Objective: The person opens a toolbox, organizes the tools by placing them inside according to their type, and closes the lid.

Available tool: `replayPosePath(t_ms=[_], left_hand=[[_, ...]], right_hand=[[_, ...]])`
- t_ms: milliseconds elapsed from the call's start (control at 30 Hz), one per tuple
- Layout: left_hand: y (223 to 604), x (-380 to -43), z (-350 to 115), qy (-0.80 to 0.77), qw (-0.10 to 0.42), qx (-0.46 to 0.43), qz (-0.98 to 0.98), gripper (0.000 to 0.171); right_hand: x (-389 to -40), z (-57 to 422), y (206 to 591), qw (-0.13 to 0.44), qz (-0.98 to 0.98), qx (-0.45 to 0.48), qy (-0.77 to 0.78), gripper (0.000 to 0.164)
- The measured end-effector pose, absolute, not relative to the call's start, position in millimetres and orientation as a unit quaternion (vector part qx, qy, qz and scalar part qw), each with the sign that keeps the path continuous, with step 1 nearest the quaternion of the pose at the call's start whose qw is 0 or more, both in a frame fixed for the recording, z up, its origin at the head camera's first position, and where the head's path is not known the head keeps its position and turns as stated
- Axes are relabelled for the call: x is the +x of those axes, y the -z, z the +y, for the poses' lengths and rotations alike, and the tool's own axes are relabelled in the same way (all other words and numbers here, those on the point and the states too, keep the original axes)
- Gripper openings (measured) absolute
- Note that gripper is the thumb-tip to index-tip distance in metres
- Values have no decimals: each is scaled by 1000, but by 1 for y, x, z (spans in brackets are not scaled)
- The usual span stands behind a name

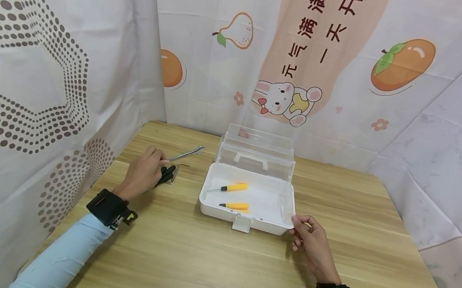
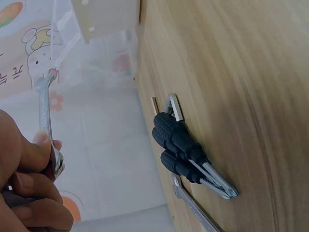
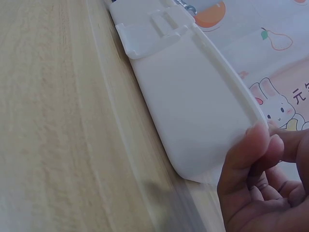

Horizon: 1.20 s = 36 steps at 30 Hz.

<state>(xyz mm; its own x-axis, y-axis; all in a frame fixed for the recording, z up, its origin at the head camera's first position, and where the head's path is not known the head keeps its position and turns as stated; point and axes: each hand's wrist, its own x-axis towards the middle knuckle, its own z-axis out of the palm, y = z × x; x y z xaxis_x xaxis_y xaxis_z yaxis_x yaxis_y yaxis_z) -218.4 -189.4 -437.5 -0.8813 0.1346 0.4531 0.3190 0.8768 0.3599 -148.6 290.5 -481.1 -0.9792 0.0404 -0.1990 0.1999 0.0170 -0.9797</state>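
Observation:
My left hand (image 1: 143, 170) pinches a silver wrench (image 1: 187, 153) between thumb and fingers, its open end pointing toward the toolbox. The wrench (image 2: 44, 106) is raised off the table in the left wrist view. With thumb and fingertips, my right hand (image 1: 312, 242) grips the front right corner of a white plastic toolbox (image 1: 218, 212). The toolbox's clear lid (image 1: 254, 158) is swung back. Inside lie yellow-handled screwdrivers, one (image 1: 237, 187) toward the back and another (image 1: 236, 206) near the front wall.
Below my left hand, several black-handled screwdrivers (image 2: 178, 137) lie bunched on the wooden table (image 1: 186, 260). Hex keys (image 2: 176, 106) lie past their handles, and a second wrench (image 2: 195, 208) lies alongside. Printed curtains (image 1: 205, 67) hang behind the table and at its sides.

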Motion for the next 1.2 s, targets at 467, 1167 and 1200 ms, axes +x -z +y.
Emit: replayPosePath(t_ms=[467, 1167, 1200], left_hand=[[439, -218, -184, 214, 203, -116, -948, 8], [439, -219, -178, 215, 215, -120, -945, 10], [439, -219, -178, 214, 216, -122, -945, 10]], right_hand=[[-149, 291, 484, 54, 711, 84, 696, 28], [-149, 292, 484, 53, 710, 81, 698, 38], [-149, 292, 484, 53, 710, 82, 698, 37]])
